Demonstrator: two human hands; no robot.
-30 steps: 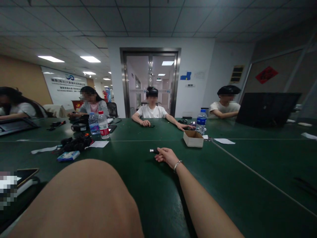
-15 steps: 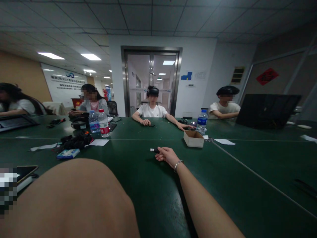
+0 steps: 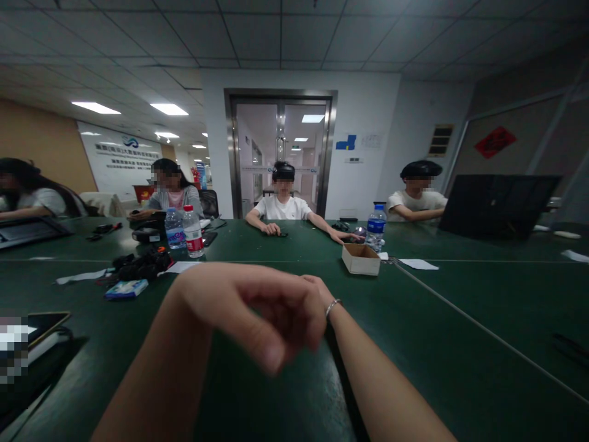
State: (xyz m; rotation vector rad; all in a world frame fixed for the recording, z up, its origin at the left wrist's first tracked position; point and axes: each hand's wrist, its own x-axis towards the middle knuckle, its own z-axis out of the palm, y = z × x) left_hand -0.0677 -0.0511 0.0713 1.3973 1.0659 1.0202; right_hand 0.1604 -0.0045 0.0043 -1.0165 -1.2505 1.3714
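Observation:
My left hand is raised close to the camera, above the green table. Its fingers curl loosely downward and the thumb stands apart from them; I see nothing in its grasp. Behind it, farther out over the table, is my right hand, with a silver bracelet around the wrist. The left hand covers the right fingers and the small black, silver-tipped stick that they pinched half a second ago. Beyond and to the right of the right hand stands a small open cardboard box.
Two bottles, one with a purple label and one with a red label, stand left of centre. Nearer lie tangled black gear and a blue-white packet. A blue-capped bottle stands behind the box. Several people sit across the table.
My left hand has swung in from the lower left, where a large blurred patch of skin filled the view, to the middle. It now hides the right fingers. The right arm has stayed put.

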